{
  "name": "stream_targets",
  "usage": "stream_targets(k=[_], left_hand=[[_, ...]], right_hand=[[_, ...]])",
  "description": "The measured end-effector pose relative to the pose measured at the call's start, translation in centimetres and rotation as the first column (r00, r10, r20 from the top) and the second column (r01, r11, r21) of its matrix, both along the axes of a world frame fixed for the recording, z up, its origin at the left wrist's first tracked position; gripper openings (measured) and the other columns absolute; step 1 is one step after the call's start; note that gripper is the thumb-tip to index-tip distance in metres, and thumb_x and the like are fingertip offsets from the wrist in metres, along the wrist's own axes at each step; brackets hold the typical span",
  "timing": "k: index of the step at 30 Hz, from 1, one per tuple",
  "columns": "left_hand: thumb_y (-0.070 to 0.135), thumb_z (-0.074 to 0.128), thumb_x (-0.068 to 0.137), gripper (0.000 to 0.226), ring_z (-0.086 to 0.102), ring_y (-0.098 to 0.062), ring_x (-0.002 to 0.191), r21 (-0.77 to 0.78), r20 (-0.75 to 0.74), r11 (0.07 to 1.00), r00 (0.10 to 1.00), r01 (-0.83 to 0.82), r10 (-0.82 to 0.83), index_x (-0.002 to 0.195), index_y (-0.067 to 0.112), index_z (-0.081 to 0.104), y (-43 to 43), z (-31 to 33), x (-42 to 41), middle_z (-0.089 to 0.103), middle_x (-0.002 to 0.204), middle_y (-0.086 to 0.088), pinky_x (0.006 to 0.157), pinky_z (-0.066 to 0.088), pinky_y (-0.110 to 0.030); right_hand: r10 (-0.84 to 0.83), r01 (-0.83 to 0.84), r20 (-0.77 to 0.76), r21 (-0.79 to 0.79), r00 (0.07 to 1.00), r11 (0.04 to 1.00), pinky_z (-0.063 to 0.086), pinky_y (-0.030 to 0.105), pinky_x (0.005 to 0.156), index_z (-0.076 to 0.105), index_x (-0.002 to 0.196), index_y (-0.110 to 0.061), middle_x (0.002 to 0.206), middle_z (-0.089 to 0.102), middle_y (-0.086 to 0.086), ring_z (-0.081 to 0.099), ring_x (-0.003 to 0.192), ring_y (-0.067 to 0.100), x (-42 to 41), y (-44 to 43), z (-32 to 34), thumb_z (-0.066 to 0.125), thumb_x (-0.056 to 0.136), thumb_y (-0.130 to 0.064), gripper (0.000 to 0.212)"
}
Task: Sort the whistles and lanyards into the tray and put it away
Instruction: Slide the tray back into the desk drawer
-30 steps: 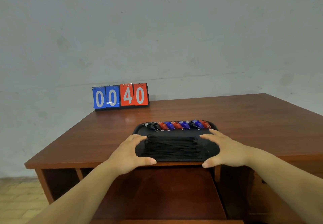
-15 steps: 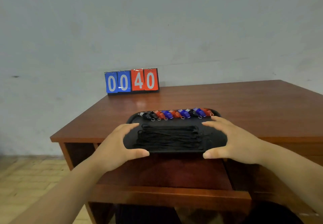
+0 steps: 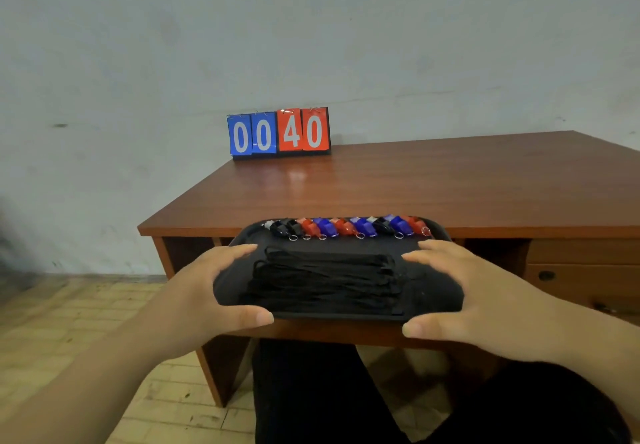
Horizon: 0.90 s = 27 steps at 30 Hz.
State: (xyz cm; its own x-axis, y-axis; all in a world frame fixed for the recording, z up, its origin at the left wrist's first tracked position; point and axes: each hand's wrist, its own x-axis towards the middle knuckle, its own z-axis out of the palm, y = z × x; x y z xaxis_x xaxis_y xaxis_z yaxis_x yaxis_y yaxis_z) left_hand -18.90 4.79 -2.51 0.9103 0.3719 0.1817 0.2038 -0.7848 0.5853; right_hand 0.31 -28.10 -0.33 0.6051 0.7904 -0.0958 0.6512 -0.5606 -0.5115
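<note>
A black tray (image 3: 436, 296) is held in the air in front of the desk's front edge. My left hand (image 3: 204, 291) grips its left end and my right hand (image 3: 471, 296) grips its right end, thumbs under the near rim. Along the tray's far side lies a row of several black, red and blue whistles (image 3: 346, 227) with small metal rings. A neat bundle of black lanyards (image 3: 325, 279) fills the tray's middle.
The brown wooden desk (image 3: 415, 183) stands against a grey wall, with a blue-and-red flip scoreboard (image 3: 278, 133) reading 0040 at its back left. A pulled-out shelf (image 3: 346, 332) sits under the tray. Drawers (image 3: 581, 270) are at the right. My dark-clothed legs (image 3: 329, 391) are below.
The tray has come off the desktop toward me and now hangs in front of the desk edge. My view has pulled back and lower, showing more floor and my legs.
</note>
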Motion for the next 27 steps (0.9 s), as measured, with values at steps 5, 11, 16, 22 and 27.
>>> stream_targets(k=[5,11,16,22,27], left_hand=[[0.094,0.072,0.042,0.109,0.050,-0.012,0.136,0.025,-0.009,1.000,1.000,0.019,-0.019,0.140,0.065,0.035,-0.2,-0.7,-1.7,0.045,0.150,0.025,0.108,0.051,-0.049],[0.094,0.070,0.044,0.112,0.051,-0.009,0.134,0.021,-0.043,1.000,0.999,0.023,-0.022,0.145,0.059,0.036,-0.2,-1.9,-2.1,0.045,0.147,0.028,0.108,0.051,-0.046],[0.090,0.071,0.053,0.104,0.052,-0.004,0.127,0.006,-0.056,0.998,0.996,0.064,-0.063,0.144,0.058,0.035,0.6,-4.2,-0.2,0.044,0.137,0.035,0.105,0.053,-0.043],[0.083,0.074,0.065,0.098,0.044,-0.004,0.136,-0.012,-0.119,0.997,0.990,0.080,-0.081,0.150,0.053,0.034,2.6,-6.7,3.7,0.039,0.147,0.029,0.113,0.046,-0.044],[0.074,0.075,0.072,0.095,0.037,-0.005,0.140,0.000,-0.177,0.995,0.979,0.103,-0.102,0.153,0.047,0.034,4.1,-7.3,6.1,0.033,0.153,0.024,0.115,0.037,-0.034]], right_hand=[[0.025,-0.025,-0.022,-0.004,0.999,1.000,0.022,0.041,0.123,0.020,0.148,-0.062,0.157,0.004,-0.040,0.014,0.150,0.001,-0.7,-0.5,-0.9,0.049,0.040,-0.105,0.120],[0.042,-0.045,-0.072,-0.042,0.997,0.998,0.024,0.040,0.124,0.021,0.149,-0.061,0.162,0.005,-0.033,0.017,0.151,0.005,-0.8,-0.6,-1.9,0.051,0.043,-0.103,0.118],[0.032,-0.036,-0.089,-0.039,0.996,0.999,0.022,0.041,0.124,0.024,0.152,-0.056,0.165,0.005,-0.029,0.013,0.153,0.008,1.4,0.5,-4.7,0.061,0.054,-0.097,0.112],[0.033,-0.037,-0.047,-0.096,0.998,0.995,0.026,0.049,0.123,0.023,0.153,-0.054,0.167,0.006,-0.021,0.014,0.154,0.019,4.8,2.4,-7.5,0.055,0.059,-0.098,0.109],[0.027,-0.028,-0.004,-0.112,1.000,0.993,0.024,0.055,0.122,0.022,0.155,-0.053,0.169,0.005,-0.017,0.009,0.156,0.029,6.9,3.8,-9.2,0.053,0.062,-0.099,0.108]])
